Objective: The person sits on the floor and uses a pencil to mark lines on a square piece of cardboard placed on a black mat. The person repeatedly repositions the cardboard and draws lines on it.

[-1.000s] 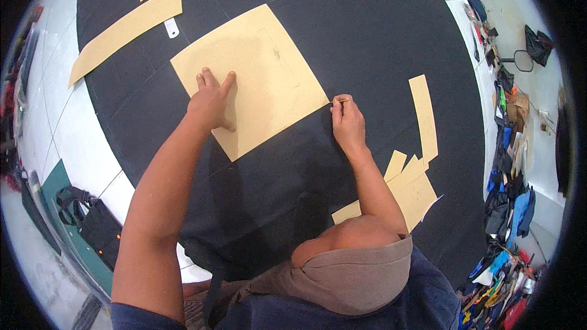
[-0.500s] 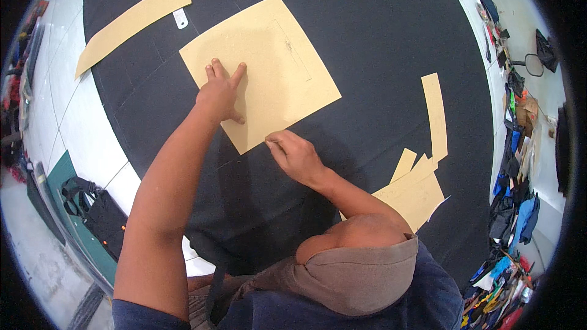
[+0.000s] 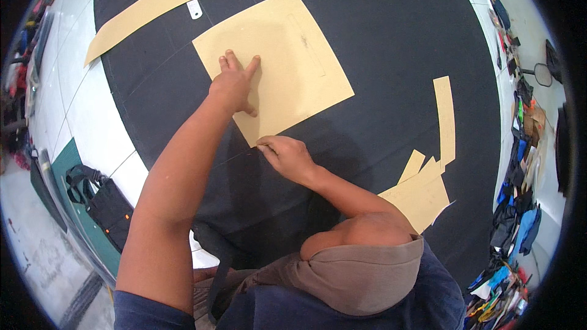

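Note:
A large tan card pattern [image 3: 287, 67] with pencil marks lies flat on a broad black fabric [image 3: 391, 43]. My left hand [image 3: 235, 87] rests on the card's left part, fingers spread, pressing flat. At the card's near corner is my right hand [image 3: 286, 157], its thumb and forefinger pinched together right at the edge. Whatever sits in that pinch is too small to make out. Thin pale lines run over the fabric, one of them leading left from this corner.
Long tan card strips lie at far left [image 3: 147, 15] and right [image 3: 445, 119]. A metal ruler end [image 3: 194, 9] pokes from under the left strip. More card pieces [image 3: 422, 198] overlap near my right arm. A black bag [image 3: 107, 208] sits left; piled scraps [image 3: 504, 275] line the right wall.
My right hand has slid left along the card's near edge to its corner. The left hand stays pressed on the card. The whole view has shifted slightly.

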A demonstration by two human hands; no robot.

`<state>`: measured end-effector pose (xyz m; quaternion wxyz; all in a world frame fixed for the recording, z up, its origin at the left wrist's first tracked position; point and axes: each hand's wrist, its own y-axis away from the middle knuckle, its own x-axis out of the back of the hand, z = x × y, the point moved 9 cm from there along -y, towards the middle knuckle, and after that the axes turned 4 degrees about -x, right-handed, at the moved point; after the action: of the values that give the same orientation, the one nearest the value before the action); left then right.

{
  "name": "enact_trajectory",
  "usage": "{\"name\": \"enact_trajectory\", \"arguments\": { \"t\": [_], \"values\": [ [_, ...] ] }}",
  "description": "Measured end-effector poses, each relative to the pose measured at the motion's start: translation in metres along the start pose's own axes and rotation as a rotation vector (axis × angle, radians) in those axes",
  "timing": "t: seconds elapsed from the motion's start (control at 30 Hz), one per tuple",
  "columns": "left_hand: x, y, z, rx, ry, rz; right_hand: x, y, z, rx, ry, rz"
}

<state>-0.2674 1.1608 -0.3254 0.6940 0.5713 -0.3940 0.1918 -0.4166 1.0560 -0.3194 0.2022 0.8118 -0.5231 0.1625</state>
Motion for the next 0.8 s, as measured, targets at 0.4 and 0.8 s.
{"name": "enact_trajectory", "arguments": {
  "t": [0.4,0.8],
  "values": [
    [0.002,0.001,0.000,0.004,0.075,0.039,0.117,0.012,0.064,-0.204,0.185,0.325],
    [-0.002,-0.002,-0.001,0.007,0.036,0.006,0.208,0.036,0.114,-0.341,0.221,0.623]
  ]
}}
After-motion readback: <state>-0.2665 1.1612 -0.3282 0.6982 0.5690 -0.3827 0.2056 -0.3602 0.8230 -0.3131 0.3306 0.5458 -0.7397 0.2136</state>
